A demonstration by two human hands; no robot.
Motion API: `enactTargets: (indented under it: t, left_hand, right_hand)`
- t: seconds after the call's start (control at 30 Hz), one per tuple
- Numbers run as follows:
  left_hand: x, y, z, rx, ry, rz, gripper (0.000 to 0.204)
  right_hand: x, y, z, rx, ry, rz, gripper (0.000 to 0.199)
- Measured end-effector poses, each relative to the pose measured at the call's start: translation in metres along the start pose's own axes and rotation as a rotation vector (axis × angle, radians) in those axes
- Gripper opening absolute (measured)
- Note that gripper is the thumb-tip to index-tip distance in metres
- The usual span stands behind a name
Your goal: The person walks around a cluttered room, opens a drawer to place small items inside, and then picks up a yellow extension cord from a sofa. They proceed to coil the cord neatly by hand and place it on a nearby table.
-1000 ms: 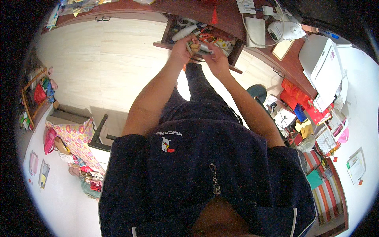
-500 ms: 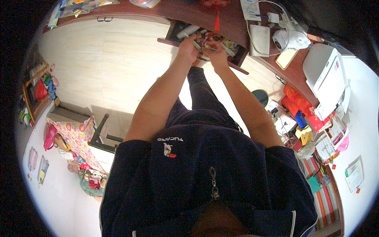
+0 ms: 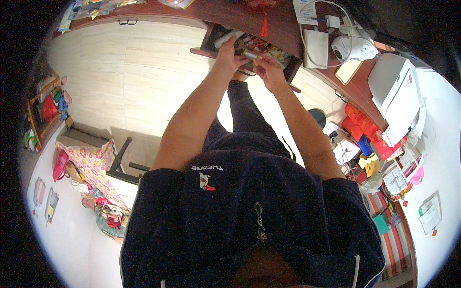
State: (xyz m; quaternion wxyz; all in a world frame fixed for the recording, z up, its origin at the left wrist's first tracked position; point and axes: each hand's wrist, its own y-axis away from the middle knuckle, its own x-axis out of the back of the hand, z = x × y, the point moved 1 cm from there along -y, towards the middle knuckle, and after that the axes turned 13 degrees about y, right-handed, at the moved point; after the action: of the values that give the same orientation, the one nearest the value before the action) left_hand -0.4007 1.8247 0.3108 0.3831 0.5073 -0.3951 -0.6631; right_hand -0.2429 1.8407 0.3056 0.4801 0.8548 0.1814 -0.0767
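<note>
Both my arms reach forward to an open dark wooden drawer [image 3: 207, 44] under a reddish-brown desk [image 3: 283, 29]. My left hand [image 3: 228, 56] and my right hand [image 3: 266, 68] meet over the drawer and together pinch a small pale cylindrical object [image 3: 250, 54] between their fingertips. The drawer is packed with mixed small items, mostly hidden behind my hands. A red tassel [image 3: 263, 29] hangs from the desk edge just above my hands.
A white flat box [image 3: 316, 48], a round white device [image 3: 354, 47] with cables and a white printer [image 3: 398, 96] stand on the desk to the right. Red packets and clutter [image 3: 370, 139] lie lower right. A flowered cloth [image 3: 93, 163] covers a stand at left.
My view has tilted down, so hands and drawer sit higher in the picture. My hands stay together over the drawer, still gripping the small object.
</note>
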Motion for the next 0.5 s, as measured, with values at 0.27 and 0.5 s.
enactTargets:
  t: [0.27,0.5]
  left_hand:
    - [0.051,0.036,0.005,-0.063,-0.219,-0.119,0.036]
    - [0.051,0.077,-0.014,0.009,-0.130,-0.201,0.032]
  right_hand:
    - [-0.001,0.014,0.005,0.080,0.106,0.023,0.017]
    - [-0.045,0.041,-0.024,0.374,0.685,0.072,0.029]
